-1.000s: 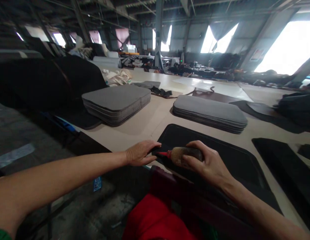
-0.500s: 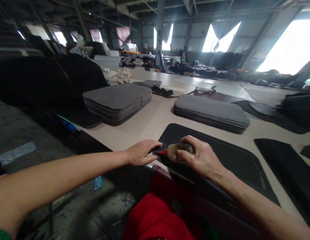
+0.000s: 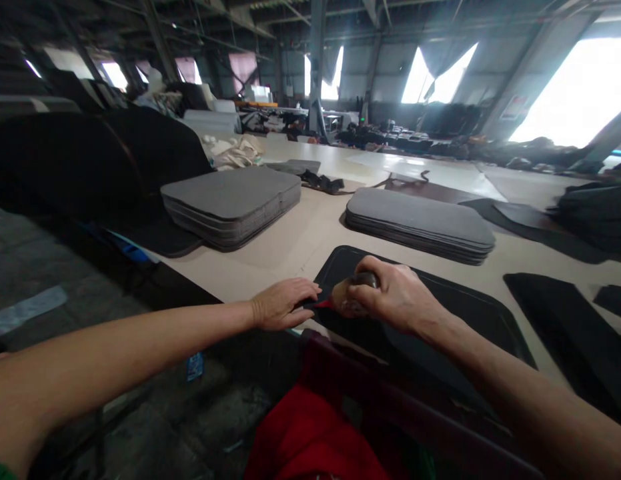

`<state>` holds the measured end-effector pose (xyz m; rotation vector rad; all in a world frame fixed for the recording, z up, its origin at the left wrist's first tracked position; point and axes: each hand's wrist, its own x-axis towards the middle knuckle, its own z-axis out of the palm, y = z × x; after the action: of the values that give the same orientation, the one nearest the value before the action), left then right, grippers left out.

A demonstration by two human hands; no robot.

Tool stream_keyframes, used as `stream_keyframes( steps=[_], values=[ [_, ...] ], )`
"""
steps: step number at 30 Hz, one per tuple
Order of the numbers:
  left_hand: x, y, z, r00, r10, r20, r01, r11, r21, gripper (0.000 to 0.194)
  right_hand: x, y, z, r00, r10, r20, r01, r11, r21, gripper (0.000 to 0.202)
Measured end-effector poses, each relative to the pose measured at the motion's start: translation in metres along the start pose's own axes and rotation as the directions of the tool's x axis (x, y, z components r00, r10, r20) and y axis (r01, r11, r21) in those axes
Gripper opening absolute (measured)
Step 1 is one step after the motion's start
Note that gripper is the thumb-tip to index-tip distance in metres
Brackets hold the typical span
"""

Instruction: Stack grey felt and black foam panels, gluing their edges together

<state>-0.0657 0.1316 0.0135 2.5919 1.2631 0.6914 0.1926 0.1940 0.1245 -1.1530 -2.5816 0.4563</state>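
Observation:
A black mat [image 3: 470, 313] with a raised border lies flat at the near edge of the long beige table [image 3: 295, 247]. My left hand [image 3: 283, 305] presses flat on the mat's near-left corner, fingers together. My right hand [image 3: 395, 295] grips a small brownish bottle [image 3: 343, 300] with a red nozzle, tipped sideways so the nozzle touches the mat's left edge right beside my left fingertips. Most of the bottle is hidden under my fingers.
Two stacks of grey foam pads sit farther back, one at the left [image 3: 230, 203] and one at the middle [image 3: 420, 223]. More black mats [image 3: 565, 320] lie to the right. A red cloth [image 3: 310, 433] is below me. Dark seat covers [image 3: 90, 167] pile up at the left.
My right hand has slid the bottle leftward along the mat's near edge, bringing the nozzle up against my left fingertips. My left hand has stayed in place.

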Motion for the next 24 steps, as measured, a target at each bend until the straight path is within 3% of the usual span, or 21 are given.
stream_keyframes(
  steps=[14,24],
  values=[
    [-0.0005,-0.0022,0.0022,1.0,0.008,-0.018,-0.008,1.0,0.0,0.025,0.0044,-0.0044,-0.0041,1.0,0.019,0.012,-0.019,1.0,-0.021,0.018],
    [0.0015,0.0001,-0.0013,0.999,-0.009,0.034,0.01,1.0,-0.016,0.027,0.0083,-0.0051,0.001,1.0,0.001,0.012,-0.001,1.0,0.03,0.017]
  ],
)
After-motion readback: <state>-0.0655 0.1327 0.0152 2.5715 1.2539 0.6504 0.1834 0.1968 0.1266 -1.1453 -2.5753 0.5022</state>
